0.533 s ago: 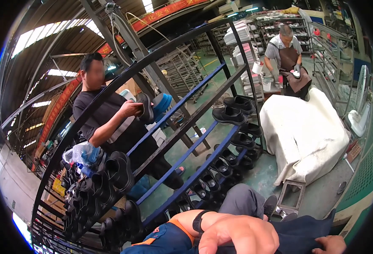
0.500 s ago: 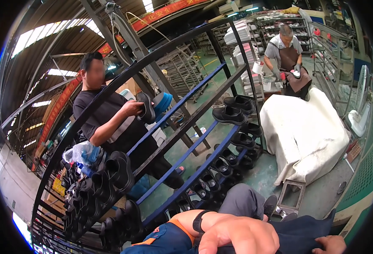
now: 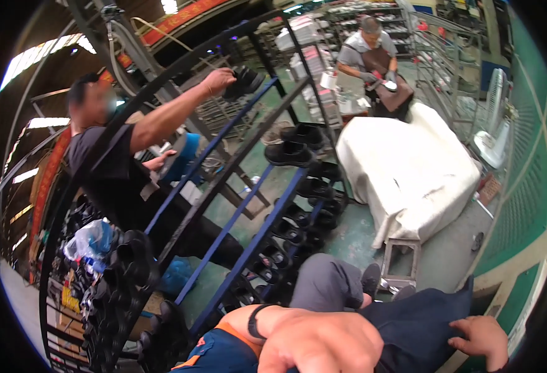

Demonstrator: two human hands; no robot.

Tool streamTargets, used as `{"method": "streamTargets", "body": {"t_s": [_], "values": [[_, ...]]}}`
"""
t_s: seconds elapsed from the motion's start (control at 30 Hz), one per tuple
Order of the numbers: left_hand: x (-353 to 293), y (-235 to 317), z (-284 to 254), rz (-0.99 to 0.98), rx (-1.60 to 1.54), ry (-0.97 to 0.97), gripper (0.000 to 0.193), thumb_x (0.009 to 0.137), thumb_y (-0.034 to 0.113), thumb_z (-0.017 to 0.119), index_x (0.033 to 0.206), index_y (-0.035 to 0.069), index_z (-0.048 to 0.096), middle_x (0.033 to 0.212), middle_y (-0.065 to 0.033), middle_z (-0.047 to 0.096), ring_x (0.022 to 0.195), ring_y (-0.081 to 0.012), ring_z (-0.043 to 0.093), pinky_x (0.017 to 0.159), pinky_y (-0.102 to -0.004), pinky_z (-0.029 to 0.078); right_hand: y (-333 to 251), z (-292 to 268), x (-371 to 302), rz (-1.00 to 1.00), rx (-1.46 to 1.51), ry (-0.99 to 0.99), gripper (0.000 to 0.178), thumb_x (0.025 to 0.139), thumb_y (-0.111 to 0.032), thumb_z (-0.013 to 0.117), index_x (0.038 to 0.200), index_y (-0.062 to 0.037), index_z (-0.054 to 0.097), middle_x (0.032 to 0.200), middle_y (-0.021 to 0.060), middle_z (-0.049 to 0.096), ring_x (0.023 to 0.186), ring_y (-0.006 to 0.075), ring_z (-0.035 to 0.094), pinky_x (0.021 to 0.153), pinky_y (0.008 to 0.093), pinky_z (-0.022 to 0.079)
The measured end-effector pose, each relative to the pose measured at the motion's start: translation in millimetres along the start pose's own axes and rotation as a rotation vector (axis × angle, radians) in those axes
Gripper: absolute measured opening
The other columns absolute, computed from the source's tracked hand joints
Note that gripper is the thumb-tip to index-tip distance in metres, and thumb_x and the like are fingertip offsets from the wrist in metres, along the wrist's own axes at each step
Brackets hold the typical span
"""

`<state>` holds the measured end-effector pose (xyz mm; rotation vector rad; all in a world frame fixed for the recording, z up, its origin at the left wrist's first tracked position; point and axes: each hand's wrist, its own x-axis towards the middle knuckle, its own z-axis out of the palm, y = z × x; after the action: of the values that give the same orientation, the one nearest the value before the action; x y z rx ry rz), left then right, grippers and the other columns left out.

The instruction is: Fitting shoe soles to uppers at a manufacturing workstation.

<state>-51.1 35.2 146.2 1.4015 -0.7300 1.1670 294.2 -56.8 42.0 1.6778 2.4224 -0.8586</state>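
My left hand (image 3: 323, 339) is low in the middle, its back turned up and a dark band round the wrist. Thumb and fingers stand apart, their tips cut off by the lower edge; nothing shows in them. On dark navy cloth (image 3: 419, 323) at the lower right rests my right hand (image 3: 483, 339), with fingers apart and nothing held. A grey trouser leg (image 3: 326, 283) lies just beyond my left hand. Nearby stands a tilted-looking rack (image 3: 224, 230) with blue and black bars, carrying several black shoes (image 3: 289, 154).
Behind the rack a person (image 3: 109, 143) reaches out, holding black shoes (image 3: 242, 82) at an upper bar. Another person (image 3: 379, 59) in a brown apron works beyond a white-covered pile (image 3: 410, 168). A metal stool (image 3: 401, 261), a standing fan (image 3: 494, 118) and a green panel (image 3: 516, 193) are on the right.
The view has swung, so the scene sits further left and higher. The person behind the rack has stretched an arm up to the bar with shoes. More of my right hand shows.
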Motion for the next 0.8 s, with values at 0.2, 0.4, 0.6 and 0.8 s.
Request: {"method": "streamTargets", "body": {"t_s": [0.2,0.4,0.6,0.8], "values": [[-14.0,-1.6,8.5,-0.09,0.001,0.01,0.034,0.099,0.045,0.059,0.115,0.018,0.07,0.095,-0.0147,0.067,0.064,-0.0248,0.061,0.058,-0.0356,0.047,-7.2,-6.8,2.0,0.051,0.013,-0.032,0.048,0.085,-0.047,0.066,0.116,-0.0112,0.07,0.088,0.0153,0.069,0.087,0.0357,0.067,0.076,0.044,0.053],[-7.7,-3.0,7.1,-0.087,-0.053,-0.013,0.032,0.099,0.044,0.059,0.115,0.019,0.071,0.095,-0.0157,0.065,0.065,-0.0252,0.061,0.058,-0.0351,0.047,-13.5,-15.3,-0.9,0.096,0.022,-0.098,0.048,0.087,-0.045,0.064,0.119,-0.0091,0.068,0.095,0.0155,0.07,0.094,0.0351,0.067,0.082,0.043,0.053],[7.9,17.8,-4.5,-0.318,-0.03,-0.046,0.03,0.099,0.043,0.058,0.116,0.02,0.071,0.097,-0.0159,0.067,0.063,-0.0251,0.059,0.057,-0.035,0.046,-3.9,-4.7,-0.4,0.069,0.021,-0.036,0.049,0.084,-0.048,0.066,0.117,-0.0117,0.069,0.09,0.0151,0.069,0.09,0.0358,0.067,0.078,0.0437,0.053],[-9.2,-8.7,0.8,-0.074,0.063,-0.087,0.032,0.098,0.045,0.059,0.118,0.023,0.07,0.101,-0.0184,0.068,0.062,-0.0269,0.059,0.056,-0.0357,0.044,-5.3,-4.6,-0.9,0.095,0.017,-0.057,0.05,0.084,-0.049,0.066,0.117,-0.0116,0.069,0.091,0.0155,0.069,0.091,0.0357,0.067,0.079,0.0438,0.053]]}}
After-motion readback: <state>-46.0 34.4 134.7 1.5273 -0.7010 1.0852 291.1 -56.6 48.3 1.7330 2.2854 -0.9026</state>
